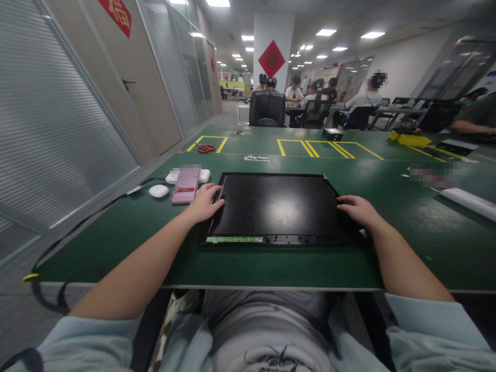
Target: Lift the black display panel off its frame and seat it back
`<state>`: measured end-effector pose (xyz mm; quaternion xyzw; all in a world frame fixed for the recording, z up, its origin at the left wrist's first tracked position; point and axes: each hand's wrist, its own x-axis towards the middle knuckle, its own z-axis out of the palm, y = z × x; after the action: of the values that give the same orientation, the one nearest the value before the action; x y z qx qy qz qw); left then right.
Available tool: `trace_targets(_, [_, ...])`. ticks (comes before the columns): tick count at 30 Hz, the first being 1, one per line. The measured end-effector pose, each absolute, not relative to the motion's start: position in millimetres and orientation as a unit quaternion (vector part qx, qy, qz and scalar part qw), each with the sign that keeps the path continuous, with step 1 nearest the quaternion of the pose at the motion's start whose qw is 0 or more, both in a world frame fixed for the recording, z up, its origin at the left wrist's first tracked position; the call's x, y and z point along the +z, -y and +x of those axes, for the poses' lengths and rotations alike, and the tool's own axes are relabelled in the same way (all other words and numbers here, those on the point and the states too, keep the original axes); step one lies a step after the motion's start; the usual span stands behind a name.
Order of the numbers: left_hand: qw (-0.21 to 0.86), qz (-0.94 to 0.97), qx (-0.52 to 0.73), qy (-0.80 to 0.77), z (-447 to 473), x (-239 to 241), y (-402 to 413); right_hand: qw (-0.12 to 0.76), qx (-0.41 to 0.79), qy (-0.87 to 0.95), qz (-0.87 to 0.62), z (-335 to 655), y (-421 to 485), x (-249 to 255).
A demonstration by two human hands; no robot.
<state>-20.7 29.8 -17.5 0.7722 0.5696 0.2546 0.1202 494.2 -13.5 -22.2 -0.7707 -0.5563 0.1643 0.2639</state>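
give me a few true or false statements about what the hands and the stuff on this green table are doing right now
1. Both hands rest on the black panel. True: the left hand is on its left edge and the right hand on its right edge.
2. The panel stands upright. False: it lies flat on the green table.
3. The phone lies left of the panel. True.
4. The red scissors are in the right hand. False: they lie far back on the table inside a yellow marking.
5. The left hand holds the white mouse. False: the mouse lies apart, left of the phone.
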Motion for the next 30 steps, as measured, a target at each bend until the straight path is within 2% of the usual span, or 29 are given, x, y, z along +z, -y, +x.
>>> trace_targets(15, [0.052,0.796,0.104,-0.594,-17.2,-17.0,-32.3,0.268,0.139,0.555,-0.775,494.1,13.3,-20.8])
trace_targets(30, [0.062,0.799,0.126,-0.585,-21.4,-19.7,-30.5,0.314,0.154,0.536,-0.769,498.1,12.1,-28.7])
